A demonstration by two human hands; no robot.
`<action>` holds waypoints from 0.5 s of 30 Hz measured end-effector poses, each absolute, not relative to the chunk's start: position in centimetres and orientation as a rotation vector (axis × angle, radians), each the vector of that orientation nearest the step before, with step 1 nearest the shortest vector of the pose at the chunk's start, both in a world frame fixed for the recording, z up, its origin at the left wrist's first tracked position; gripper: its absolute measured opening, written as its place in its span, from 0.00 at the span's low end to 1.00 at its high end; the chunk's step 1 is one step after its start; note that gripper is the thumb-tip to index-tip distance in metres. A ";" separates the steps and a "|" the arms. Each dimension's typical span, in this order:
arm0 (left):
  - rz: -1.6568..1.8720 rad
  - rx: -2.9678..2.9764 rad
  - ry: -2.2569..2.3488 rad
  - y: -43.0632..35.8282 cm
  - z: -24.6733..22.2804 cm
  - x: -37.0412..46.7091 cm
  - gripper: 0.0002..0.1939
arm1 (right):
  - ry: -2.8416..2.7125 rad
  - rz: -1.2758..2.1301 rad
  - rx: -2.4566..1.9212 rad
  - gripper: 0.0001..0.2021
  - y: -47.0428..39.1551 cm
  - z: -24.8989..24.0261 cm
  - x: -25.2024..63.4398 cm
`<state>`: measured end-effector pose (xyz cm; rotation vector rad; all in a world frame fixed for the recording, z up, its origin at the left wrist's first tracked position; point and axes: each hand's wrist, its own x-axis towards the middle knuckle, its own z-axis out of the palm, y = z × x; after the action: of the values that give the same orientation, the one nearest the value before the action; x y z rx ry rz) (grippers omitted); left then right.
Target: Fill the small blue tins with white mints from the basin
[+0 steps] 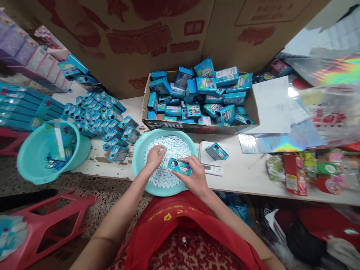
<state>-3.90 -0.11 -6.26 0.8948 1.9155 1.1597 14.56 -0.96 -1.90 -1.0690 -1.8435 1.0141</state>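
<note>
A turquoise basin (137,159) of small pale blue candies (164,179) stands at the table's front edge. My left hand (155,157) is over the candies, its fingers pinched together; what they hold, if anything, is too small to make out. In my right hand (194,173) is a small blue candy box (180,166), gripped by its right end above the basin. Just right of the basin, another blue box (217,151) lies on a white scale (213,167). Behind the basin sits an open carton (247,129) heaped with blue boxes (206,86).
Many small blue boxes (98,115) stand left of the carton. A second turquoise basin (81,150) is at the left, near a red stool (53,225). Papers (272,103) and candy packets (295,174) lie at the right. A large cardboard box (168,33) rises behind.
</note>
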 end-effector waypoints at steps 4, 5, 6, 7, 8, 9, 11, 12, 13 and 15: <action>0.851 1.398 1.992 0.2 -8.2 -2.8 0.09 | -1.810 0.988 -1.168 0.14 -3.6 -1.0 18.8; 0.826 1.500 1.970 0.7 -8.1 -2.1 0.09 | -1.806 0.978 -1.202 0.14 -4.3 -0.9 20.0; 0.830 1.570 1.928 1.3 -7.8 -1.1 0.09 | -1.801 0.969 -1.237 0.14 -5.0 -0.9 21.1; 0.840 1.630 1.873 2.1 -7.3 0.0 0.09 | -1.793 0.954 -1.272 0.13 -5.7 -1.0 22.1; 0.838 1.690 1.811 2.9 -6.8 1.2 0.10 | -1.783 0.934 -1.306 0.13 -6.4 -1.1 23.1; 0.817 1.755 1.747 3.8 -6.2 2.4 0.10 | -1.770 0.906 -1.342 0.13 -6.9 -1.2 23.9; 0.723 1.903 1.605 5.6 -5.2 4.8 0.12 | -1.731 0.843 -1.425 0.12 -7.9 -1.6 25.3; 0.660 1.984 1.528 6.4 -5.0 6.0 0.14 | -1.709 0.814 -1.474 0.12 -8.2 -1.8 25.8; 0.594 2.066 1.454 7.2 -4.9 7.1 0.18 | -1.686 0.792 -1.524 0.12 -8.4 -2.0 26.2; 0.456 2.215 1.324 8.4 -5.2 9.3 0.26 | -1.639 0.760 -1.618 0.12 -8.7 -2.2 26.6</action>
<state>9.27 8.40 -5.17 2.2148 1.3242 0.4560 26.63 -8.65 -2.18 -1.6180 -1.6394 0.7604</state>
